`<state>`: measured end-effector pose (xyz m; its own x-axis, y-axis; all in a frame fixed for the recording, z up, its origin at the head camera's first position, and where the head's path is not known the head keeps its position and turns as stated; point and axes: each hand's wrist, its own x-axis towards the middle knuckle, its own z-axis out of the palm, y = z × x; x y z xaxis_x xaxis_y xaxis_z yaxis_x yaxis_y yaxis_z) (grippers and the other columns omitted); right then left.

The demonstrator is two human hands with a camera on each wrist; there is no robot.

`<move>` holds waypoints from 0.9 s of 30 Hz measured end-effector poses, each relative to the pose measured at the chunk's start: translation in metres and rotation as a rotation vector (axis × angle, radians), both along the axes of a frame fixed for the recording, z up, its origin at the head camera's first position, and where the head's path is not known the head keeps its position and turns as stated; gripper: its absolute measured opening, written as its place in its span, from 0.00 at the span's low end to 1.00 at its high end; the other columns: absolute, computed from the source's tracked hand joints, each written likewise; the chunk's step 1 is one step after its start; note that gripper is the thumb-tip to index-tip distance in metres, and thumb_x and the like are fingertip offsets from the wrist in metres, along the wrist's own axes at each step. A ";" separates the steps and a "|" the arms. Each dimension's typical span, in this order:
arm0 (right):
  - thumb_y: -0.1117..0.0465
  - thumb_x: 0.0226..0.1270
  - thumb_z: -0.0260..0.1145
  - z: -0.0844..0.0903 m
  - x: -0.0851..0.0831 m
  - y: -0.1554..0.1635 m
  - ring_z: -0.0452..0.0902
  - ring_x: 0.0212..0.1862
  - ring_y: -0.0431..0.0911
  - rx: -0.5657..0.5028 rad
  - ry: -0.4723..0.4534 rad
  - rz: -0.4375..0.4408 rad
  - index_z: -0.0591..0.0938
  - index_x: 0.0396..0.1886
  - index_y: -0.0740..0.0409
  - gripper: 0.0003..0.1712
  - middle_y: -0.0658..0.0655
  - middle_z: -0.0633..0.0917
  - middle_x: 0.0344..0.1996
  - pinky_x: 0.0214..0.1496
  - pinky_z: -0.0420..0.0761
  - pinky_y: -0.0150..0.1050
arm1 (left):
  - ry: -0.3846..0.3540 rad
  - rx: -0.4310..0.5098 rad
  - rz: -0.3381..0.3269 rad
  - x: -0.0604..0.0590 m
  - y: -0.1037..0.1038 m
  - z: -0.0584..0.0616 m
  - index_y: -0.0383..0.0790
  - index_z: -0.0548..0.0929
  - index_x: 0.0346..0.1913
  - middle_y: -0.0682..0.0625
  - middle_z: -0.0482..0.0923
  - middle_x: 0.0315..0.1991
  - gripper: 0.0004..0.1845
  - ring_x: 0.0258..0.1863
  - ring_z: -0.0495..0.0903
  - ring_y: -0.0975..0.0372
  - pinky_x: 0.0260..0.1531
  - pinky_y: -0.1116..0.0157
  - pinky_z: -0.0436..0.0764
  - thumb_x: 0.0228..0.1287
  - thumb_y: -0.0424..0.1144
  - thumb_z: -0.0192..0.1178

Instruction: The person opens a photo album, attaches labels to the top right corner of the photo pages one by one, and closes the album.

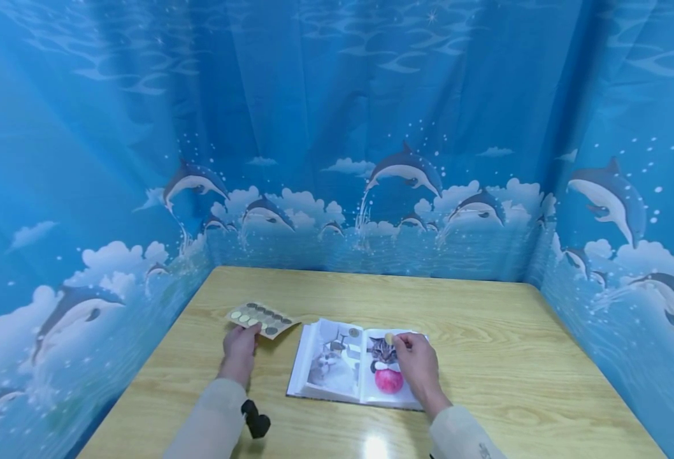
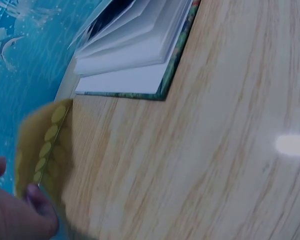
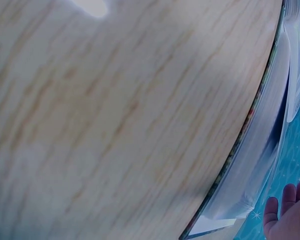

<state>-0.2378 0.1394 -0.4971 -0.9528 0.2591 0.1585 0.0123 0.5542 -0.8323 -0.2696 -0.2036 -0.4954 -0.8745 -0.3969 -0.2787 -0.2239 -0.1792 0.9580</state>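
My left hand (image 1: 239, 352) pinches the near edge of a sticker sheet (image 1: 279, 324), thumb on top, left of the album. Round pale and dark stickers line the sheet; in the left wrist view the sheet (image 2: 57, 130) looks yellowish and tilted. A photo album (image 1: 365, 335) lies open, a cat picture on each page. Near the top of its right page, my right hand (image 1: 420, 362) pinches a round yellowish sticker (image 1: 389, 338) between thumb and fingertips. Whether that sticker touches the page I cannot tell. Another round sticker (image 1: 353, 332) sits at the left page's upper right corner.
The wood-grain table (image 1: 486, 331) extends around the album on every side. A blue curtain (image 1: 325, 115) printed with dolphins stands behind it and at both sides. A black strap piece (image 1: 255, 419) hangs by the left sleeve (image 1: 213, 414).
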 end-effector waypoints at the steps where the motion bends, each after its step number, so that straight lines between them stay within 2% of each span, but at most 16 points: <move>1: 0.59 0.71 0.63 0.000 0.000 0.000 0.78 0.47 0.54 0.000 -0.003 0.002 0.86 0.40 0.61 0.10 0.60 0.83 0.42 0.52 0.78 0.53 | -0.021 -0.018 -0.008 0.001 0.000 0.001 0.28 0.63 0.71 0.34 0.71 0.63 0.31 0.61 0.71 0.47 0.61 0.57 0.73 0.72 0.39 0.56; 3: 0.59 0.71 0.63 0.001 0.001 0.000 0.78 0.47 0.54 -0.003 -0.006 0.005 0.86 0.41 0.61 0.10 0.60 0.83 0.43 0.52 0.78 0.53 | -0.031 -0.024 -0.011 0.004 0.001 0.002 0.28 0.49 0.76 0.31 0.53 0.74 0.39 0.73 0.56 0.43 0.72 0.51 0.58 0.72 0.39 0.54; 4: 0.59 0.71 0.63 0.002 0.001 0.000 0.78 0.47 0.54 -0.006 -0.009 0.005 0.86 0.41 0.61 0.10 0.60 0.83 0.43 0.52 0.78 0.53 | -0.035 -0.036 -0.003 0.005 0.002 0.003 0.28 0.44 0.77 0.30 0.48 0.76 0.41 0.74 0.52 0.41 0.73 0.49 0.55 0.71 0.39 0.54; 5: 0.59 0.71 0.63 0.002 0.001 0.000 0.78 0.47 0.54 -0.009 -0.011 0.004 0.86 0.41 0.61 0.10 0.60 0.83 0.43 0.52 0.78 0.53 | -0.046 -0.055 0.012 0.006 0.003 0.004 0.28 0.42 0.77 0.29 0.46 0.76 0.43 0.74 0.50 0.40 0.73 0.48 0.54 0.70 0.38 0.55; 8: 0.59 0.71 0.64 0.003 0.002 0.000 0.78 0.47 0.55 -0.014 -0.015 0.000 0.86 0.42 0.62 0.11 0.60 0.83 0.43 0.53 0.78 0.53 | -0.051 -0.120 0.062 0.008 0.009 0.007 0.28 0.45 0.77 0.27 0.49 0.74 0.43 0.72 0.53 0.38 0.72 0.47 0.57 0.67 0.37 0.58; 10: 0.59 0.71 0.64 0.004 0.002 0.000 0.78 0.48 0.55 -0.013 -0.019 -0.003 0.86 0.42 0.62 0.11 0.60 0.83 0.44 0.53 0.77 0.53 | -0.072 -0.207 0.048 0.009 0.013 0.010 0.30 0.50 0.77 0.28 0.53 0.73 0.42 0.71 0.55 0.37 0.71 0.45 0.58 0.67 0.39 0.58; 14: 0.59 0.70 0.63 0.004 0.001 0.001 0.78 0.47 0.54 -0.010 -0.021 -0.005 0.86 0.42 0.62 0.11 0.60 0.83 0.43 0.52 0.77 0.53 | -0.066 -0.325 -0.024 0.007 0.023 0.012 0.33 0.54 0.76 0.29 0.52 0.74 0.38 0.71 0.54 0.37 0.71 0.43 0.56 0.69 0.41 0.58; 17: 0.59 0.70 0.63 0.004 0.001 0.001 0.78 0.46 0.54 -0.011 -0.022 -0.004 0.86 0.42 0.62 0.11 0.60 0.83 0.42 0.51 0.78 0.52 | -0.002 -0.331 -0.096 0.004 0.034 0.011 0.32 0.55 0.76 0.28 0.52 0.74 0.37 0.71 0.54 0.36 0.70 0.43 0.58 0.70 0.39 0.58; 21: 0.58 0.71 0.63 0.003 0.000 0.002 0.77 0.46 0.54 -0.009 -0.031 -0.003 0.85 0.43 0.62 0.12 0.60 0.82 0.44 0.52 0.77 0.53 | 0.071 -0.367 -0.208 0.001 0.051 0.011 0.29 0.58 0.74 0.27 0.56 0.72 0.36 0.70 0.57 0.36 0.68 0.43 0.62 0.69 0.39 0.60; 27: 0.57 0.72 0.62 0.002 -0.001 0.004 0.77 0.46 0.54 -0.006 -0.037 -0.004 0.85 0.43 0.62 0.13 0.62 0.82 0.45 0.52 0.78 0.52 | 0.100 -0.538 -0.314 -0.002 0.073 0.015 0.28 0.65 0.70 0.27 0.64 0.67 0.35 0.66 0.65 0.37 0.64 0.43 0.68 0.66 0.41 0.64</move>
<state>-0.2385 0.1434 -0.4953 -0.9569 0.2639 0.1214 0.0456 0.5492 -0.8344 -0.2715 -0.1309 -0.4803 -0.9836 -0.1792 -0.0225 -0.0926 0.3931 0.9148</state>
